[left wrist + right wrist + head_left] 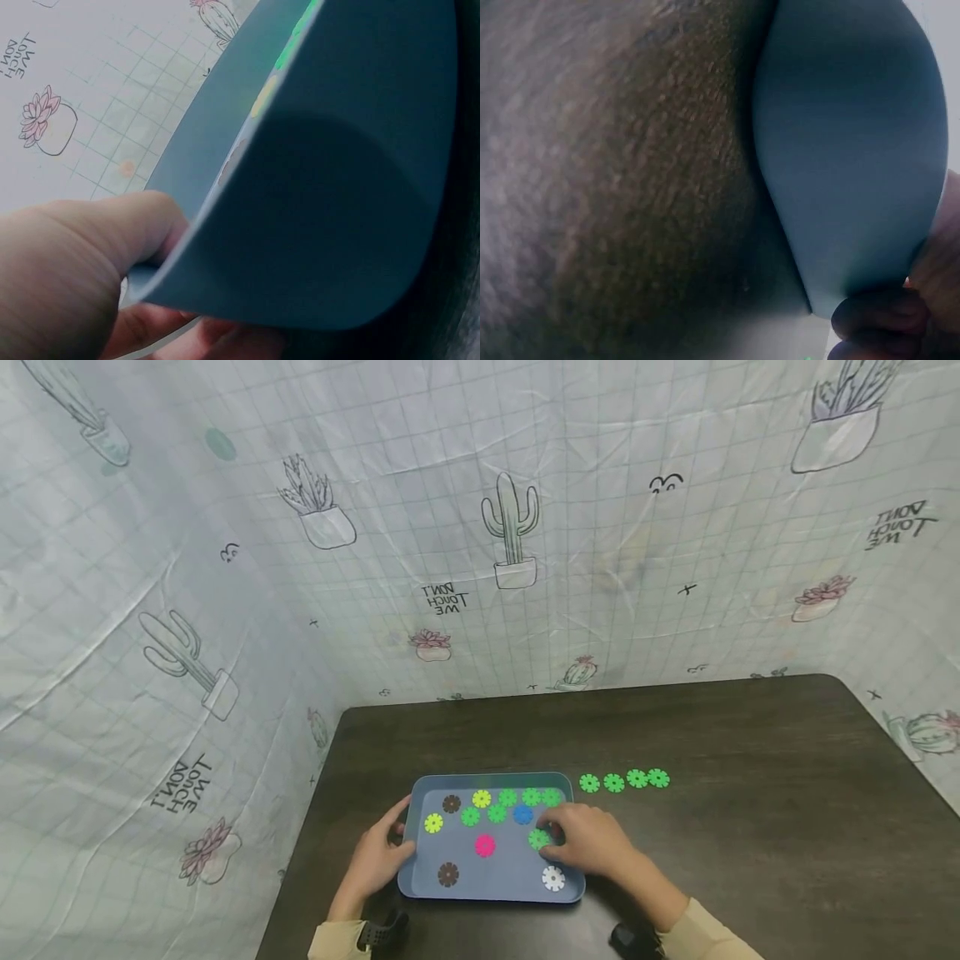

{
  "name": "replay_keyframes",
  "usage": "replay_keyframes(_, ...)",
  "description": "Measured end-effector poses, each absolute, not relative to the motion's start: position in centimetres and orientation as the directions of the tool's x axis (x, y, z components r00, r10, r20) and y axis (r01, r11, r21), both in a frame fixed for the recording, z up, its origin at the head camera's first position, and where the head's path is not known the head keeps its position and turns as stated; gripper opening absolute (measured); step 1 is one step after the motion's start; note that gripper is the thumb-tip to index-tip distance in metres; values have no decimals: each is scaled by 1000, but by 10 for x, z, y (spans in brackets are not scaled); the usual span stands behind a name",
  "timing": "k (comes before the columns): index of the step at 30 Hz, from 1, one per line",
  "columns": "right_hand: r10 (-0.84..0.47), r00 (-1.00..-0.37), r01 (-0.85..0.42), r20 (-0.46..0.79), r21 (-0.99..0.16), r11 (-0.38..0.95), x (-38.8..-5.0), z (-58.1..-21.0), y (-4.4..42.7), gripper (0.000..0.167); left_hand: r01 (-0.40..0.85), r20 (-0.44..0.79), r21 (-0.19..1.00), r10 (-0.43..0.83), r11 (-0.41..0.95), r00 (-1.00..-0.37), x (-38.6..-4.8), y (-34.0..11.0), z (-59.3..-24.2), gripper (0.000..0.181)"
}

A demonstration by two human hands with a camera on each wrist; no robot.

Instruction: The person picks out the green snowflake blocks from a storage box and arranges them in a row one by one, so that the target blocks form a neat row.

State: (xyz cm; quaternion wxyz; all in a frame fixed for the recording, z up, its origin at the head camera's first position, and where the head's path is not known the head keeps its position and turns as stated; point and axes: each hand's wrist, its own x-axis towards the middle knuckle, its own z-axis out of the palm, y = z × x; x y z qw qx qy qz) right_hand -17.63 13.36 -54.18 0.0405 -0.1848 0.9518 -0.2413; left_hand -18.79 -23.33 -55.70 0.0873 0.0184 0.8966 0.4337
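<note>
My left hand (378, 856) grips the left rim of a blue-grey tray (495, 887), thumb over the rim and fingers beneath it in the left wrist view. Over the tray's right side, my right hand (588, 839) has its thumb and forefinger at opposite edges of a green notched disc (538, 839). The right wrist view shows the tray's outer wall (847, 150) and dark fingers, but not the disc. A blue disc (522, 814) lies near the right fingertips, and a white disc (553, 878) sits below that hand.
Also in the tray lie several green discs (497, 813), two yellow ones (433, 823), two brown ones (447, 874) and a pink one (485, 846). Several green discs (614, 782) form a row on the dark table (765, 827). Printed cloth (615, 552) hangs behind.
</note>
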Motion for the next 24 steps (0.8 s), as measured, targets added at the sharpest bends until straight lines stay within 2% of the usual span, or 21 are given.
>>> replay_keyframes(6,-374,-927,-325,-16,-458,827,-178,-542,132,26,-38,-133,773,104,633,-986,-188,-234,-557,74)
replay_keyframes(14,-426,-905,-383,-1,-439,813,-179,-542,134,29,-45,-139,777,102,628,-985,-191,-234,-559,75)
replay_keyframes(24,-414,-910,-360,-19,-461,811,-181,-541,135,29,-44,-141,770,103,636,-985,-192,-234,-561,76)
